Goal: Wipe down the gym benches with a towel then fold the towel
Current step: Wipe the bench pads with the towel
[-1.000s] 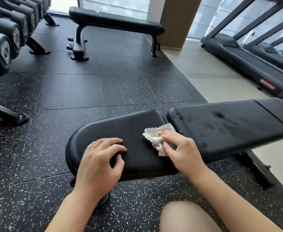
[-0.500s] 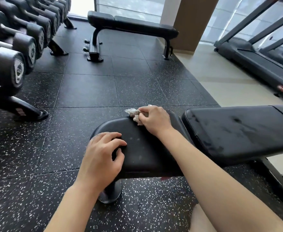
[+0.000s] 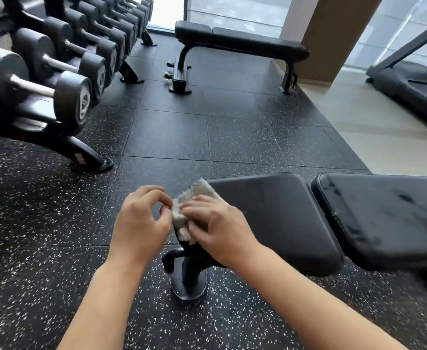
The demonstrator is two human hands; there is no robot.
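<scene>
Head view | towel [image 3: 182,218] sits at bench [image 3: 270,218] end, bunched | my right hand [image 3: 217,228] presses it with curled fingers | my left hand [image 3: 139,223] pinches its edge | best keep firm pressure, wrap the rounded edge.

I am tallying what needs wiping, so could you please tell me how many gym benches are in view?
2. The near bench is in the foreground, under the towel at its end. The far bench stands by the window beyond the dumbbell rack. Others may be out of frame.
</scene>
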